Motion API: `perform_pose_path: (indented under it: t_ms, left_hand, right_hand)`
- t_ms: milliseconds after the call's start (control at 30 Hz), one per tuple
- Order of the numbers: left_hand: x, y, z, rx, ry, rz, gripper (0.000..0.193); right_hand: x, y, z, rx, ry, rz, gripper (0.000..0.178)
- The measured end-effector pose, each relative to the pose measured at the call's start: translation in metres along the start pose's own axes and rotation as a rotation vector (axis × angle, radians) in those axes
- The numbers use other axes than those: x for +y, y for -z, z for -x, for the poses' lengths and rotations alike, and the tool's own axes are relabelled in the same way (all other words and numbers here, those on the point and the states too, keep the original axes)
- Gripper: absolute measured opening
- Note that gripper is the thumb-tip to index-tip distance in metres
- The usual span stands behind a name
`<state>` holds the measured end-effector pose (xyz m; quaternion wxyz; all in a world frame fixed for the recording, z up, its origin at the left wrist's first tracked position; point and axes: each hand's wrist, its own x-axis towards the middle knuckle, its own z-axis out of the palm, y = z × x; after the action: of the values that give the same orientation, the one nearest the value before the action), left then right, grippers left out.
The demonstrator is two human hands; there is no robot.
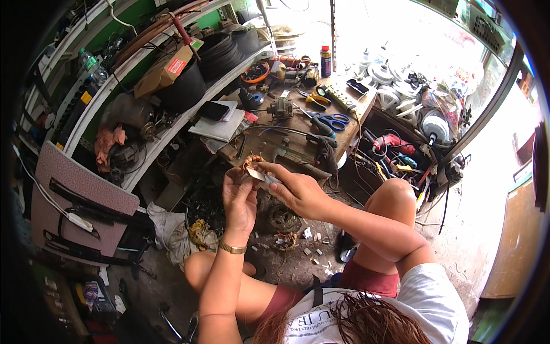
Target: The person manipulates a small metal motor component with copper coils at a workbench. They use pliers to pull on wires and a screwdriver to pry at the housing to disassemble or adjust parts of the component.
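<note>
My left hand (239, 200), with a gold watch on its wrist, is closed around a small round part with copper-coloured wire windings (252, 162), which looks like a motor coil. My right hand (298, 192) comes in from the right and grips a flat, pale strip (263, 176). One end of the strip lies against the copper windings. Whether it is paper or a thin blade I cannot tell. The fingers hide most of the wound part. Both hands are above the floor, just in front of the workbench (260, 146).
Blue-handled scissors (333, 121), yellow-handled pliers (317, 100) and a small motor (281, 108) lie on the bench. A tool box (395, 166) stands right of it. Below my hands, a ring-shaped metal part (283, 218) and pale scraps (307, 233) lie on the floor.
</note>
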<state>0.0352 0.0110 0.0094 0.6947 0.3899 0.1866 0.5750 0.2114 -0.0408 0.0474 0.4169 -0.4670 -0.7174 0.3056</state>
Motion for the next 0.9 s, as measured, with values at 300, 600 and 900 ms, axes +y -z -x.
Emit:
perform_pose_path:
  t_ms: [300, 600, 900]
  left_hand:
    - [0.000, -0.002, -0.002, 0.064, 0.020, 0.052, 0.032]
    - [-0.004, 0.000, -0.001, 0.039, -0.027, 0.041, 0.031]
    - [0.005, -0.011, 0.000, -0.024, -0.175, -0.036, 0.029]
  right_hand:
    - [0.001, -0.004, 0.005, 0.013, 0.037, 0.205, 0.053]
    - [-0.006, -0.002, 0.005, 0.019, 0.016, 0.143, 0.049]
    - [-0.017, 0.000, 0.006, 0.003, 0.010, -0.021, 0.038]
